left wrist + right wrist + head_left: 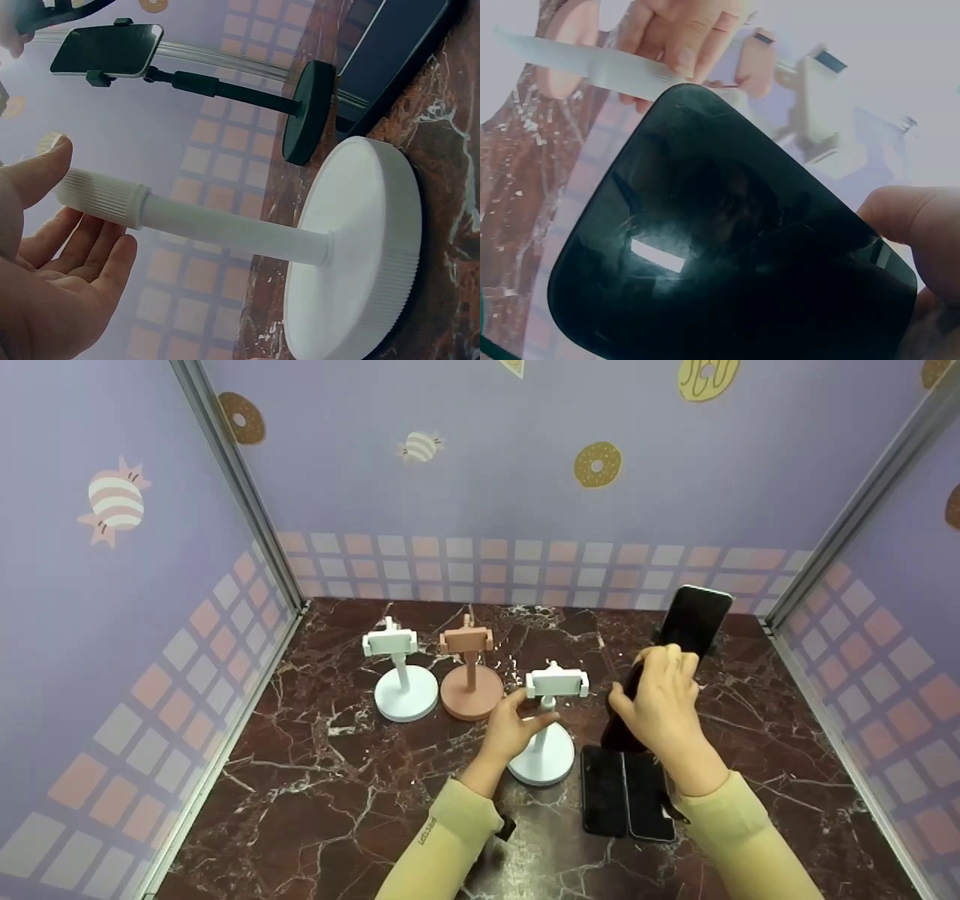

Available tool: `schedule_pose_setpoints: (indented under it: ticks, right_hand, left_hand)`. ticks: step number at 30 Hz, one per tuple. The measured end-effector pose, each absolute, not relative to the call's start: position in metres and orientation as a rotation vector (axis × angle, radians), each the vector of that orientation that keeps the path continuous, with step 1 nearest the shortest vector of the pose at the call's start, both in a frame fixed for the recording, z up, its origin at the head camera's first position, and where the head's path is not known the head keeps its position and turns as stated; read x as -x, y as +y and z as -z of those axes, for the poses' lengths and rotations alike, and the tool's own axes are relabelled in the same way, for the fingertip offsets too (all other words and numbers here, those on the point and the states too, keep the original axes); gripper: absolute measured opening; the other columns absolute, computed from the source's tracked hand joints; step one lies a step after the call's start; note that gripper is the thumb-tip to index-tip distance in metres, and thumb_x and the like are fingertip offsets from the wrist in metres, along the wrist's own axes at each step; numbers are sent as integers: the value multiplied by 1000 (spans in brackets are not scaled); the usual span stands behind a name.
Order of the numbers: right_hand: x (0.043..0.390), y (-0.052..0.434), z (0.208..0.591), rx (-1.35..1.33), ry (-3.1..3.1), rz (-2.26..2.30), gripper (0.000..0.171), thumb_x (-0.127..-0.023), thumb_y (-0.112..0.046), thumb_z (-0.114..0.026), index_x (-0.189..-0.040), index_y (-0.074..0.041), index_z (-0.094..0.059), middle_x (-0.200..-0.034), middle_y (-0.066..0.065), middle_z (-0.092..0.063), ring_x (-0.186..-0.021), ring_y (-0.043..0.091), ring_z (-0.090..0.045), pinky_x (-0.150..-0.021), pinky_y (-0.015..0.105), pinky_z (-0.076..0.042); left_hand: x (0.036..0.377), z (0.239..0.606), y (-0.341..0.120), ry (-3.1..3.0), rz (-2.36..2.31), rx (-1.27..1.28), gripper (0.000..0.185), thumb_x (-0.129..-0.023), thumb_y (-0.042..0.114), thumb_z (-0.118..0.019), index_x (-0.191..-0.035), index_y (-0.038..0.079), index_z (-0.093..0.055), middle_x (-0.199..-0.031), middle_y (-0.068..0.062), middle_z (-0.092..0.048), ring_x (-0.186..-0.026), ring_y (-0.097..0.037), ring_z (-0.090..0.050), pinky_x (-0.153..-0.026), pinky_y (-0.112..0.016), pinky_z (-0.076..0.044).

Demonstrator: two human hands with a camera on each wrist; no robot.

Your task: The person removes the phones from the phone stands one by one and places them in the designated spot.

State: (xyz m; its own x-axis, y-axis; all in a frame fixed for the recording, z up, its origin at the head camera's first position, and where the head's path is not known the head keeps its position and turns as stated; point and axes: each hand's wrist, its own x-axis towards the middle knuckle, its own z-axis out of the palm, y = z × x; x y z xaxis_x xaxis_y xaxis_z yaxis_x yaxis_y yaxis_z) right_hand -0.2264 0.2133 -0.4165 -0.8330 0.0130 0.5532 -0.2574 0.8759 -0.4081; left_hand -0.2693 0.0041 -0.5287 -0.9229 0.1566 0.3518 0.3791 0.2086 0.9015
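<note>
My left hand [508, 727] holds the neck of a white phone stand [541, 765], thumb and fingers around the ribbed collar under its cradle. The stand is upright on its round base, and its cradle holds no phone. In my right hand [666, 701] is a black smartphone [624, 731], gripped by its edges and tilted. The right wrist view shows that phone's glossy dark face [727, 217] with my thumb on one edge. Behind the right hand, another smartphone [697, 615] sits clamped in a dark phone stand [309, 112].
A second white phone stand [406, 694] and a terracotta one [472, 690] stand at the back left, cradles unfilled. Two dark phones [604, 791] lie side by side in front of the right hand. Patterned panels [480, 480] enclose the dark marbled tabletop [330, 787].
</note>
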Motion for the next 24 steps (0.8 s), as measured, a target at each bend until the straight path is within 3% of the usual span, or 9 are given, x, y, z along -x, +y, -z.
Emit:
schedule_pose_setpoints:
  ticks: [24]
  right_hand:
    - [217, 265, 479, 38, -2690, -606, 44, -80, -14, -76, -107, 2, -45, -107, 24, -44, -106, 45, -35, -72, 68, -44]
  left_hand:
    - [275, 540, 12, -2214, 1760, 435, 26, -83, 7, -84, -102, -9, -75, -99, -25, -77, -96, -39, -76, -84, -33, -63]
